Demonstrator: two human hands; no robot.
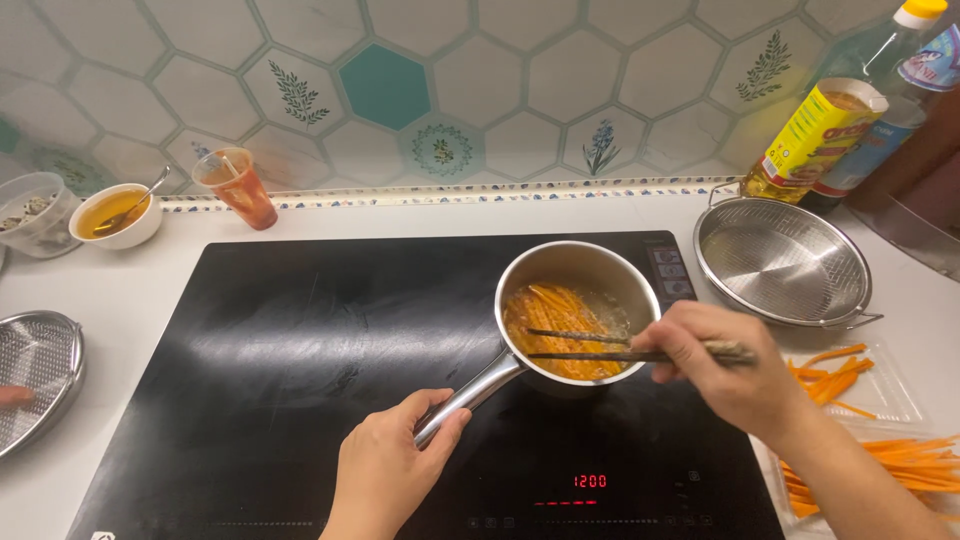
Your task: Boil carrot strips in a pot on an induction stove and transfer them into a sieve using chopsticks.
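On the black cooktop [300,380], the left hand [385,470] grips the saucepan [578,310] handle; the right hand [720,365] pinches chopsticks [590,345] over softened carrot strips [555,320]; raw carrot sticks [880,420] lie beside.

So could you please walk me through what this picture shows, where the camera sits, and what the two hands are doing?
There is no machine here: these are a person's two bare hands, filmed by one camera worn on the head and looking down at a kitchen counter.

The left hand grips the long handle of a small steel saucepan standing on a black induction hob. The right hand holds dark chopsticks reaching into the pan, which contains orange carrot strips in liquid.

Around the hob: a steel mesh strainer on the right, more raw carrot strips on clear trays near the right arm, two bottles in the corner, a white bowl with a spoon and a plastic cup of red sauce at the back left, and another mesh strainer at the left edge.
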